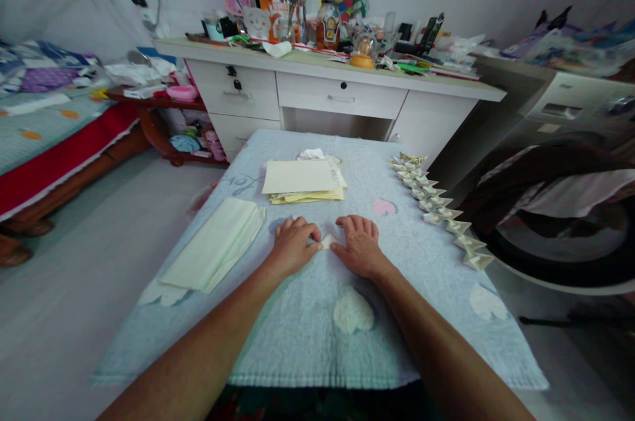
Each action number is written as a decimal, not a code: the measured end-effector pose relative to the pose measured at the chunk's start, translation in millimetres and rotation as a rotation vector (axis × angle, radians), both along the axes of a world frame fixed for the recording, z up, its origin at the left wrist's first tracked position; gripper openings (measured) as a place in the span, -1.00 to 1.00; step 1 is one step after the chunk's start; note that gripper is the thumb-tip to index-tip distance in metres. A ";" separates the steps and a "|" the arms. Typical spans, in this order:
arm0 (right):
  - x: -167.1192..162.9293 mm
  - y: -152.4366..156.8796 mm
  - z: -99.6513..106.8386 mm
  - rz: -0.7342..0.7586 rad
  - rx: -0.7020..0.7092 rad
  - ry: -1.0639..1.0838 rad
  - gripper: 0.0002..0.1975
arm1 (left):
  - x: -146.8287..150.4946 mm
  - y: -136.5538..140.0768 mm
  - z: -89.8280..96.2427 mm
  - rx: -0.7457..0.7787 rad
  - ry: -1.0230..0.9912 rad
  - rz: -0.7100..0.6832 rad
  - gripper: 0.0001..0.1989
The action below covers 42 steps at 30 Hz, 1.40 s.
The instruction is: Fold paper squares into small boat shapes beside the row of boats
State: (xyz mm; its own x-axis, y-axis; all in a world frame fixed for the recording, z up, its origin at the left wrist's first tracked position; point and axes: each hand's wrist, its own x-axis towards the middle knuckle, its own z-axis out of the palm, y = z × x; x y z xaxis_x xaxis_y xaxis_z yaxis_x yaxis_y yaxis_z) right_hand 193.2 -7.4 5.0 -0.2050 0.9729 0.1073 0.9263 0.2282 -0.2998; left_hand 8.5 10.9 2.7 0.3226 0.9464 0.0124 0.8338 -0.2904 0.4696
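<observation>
A small piece of folded cream paper [326, 241] lies on the blue cloth between my two hands. My left hand [296, 243] has its thumb and forefinger at the paper's left edge, the other fingers curled down. From the other side my right hand [361, 246] presses the right edge with its thumb, its fingers bent over the cloth. Beyond them sits a stack of cream and yellow paper sheets [303, 177]. Left of my hands is a pile of pale folded sheets [213, 245]. A row of several folded paper pieces [430, 201] with pointed tips runs along the right side.
The table with its heart-patterned blue cloth [297, 348] stands before a white desk [342, 93] crowded with jars, bags and small items. A washing machine [560, 209] is close on the right. To the left are a bed [54, 123] and a low wooden shelf [153, 103].
</observation>
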 end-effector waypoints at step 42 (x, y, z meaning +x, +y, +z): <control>2.5 -0.6 9.6 0.367 0.064 0.522 -0.78 | 2.1 -8.0 8.4 0.033 -0.401 -0.173 -0.84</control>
State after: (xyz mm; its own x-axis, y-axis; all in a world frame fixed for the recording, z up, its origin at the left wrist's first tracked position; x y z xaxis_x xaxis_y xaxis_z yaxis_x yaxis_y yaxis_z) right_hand 195.6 -8.1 14.7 -0.4283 0.8380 0.3381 0.5204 0.5346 -0.6658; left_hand 10.5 2.9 11.1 0.4401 0.8758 0.1983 0.5254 -0.4302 0.7341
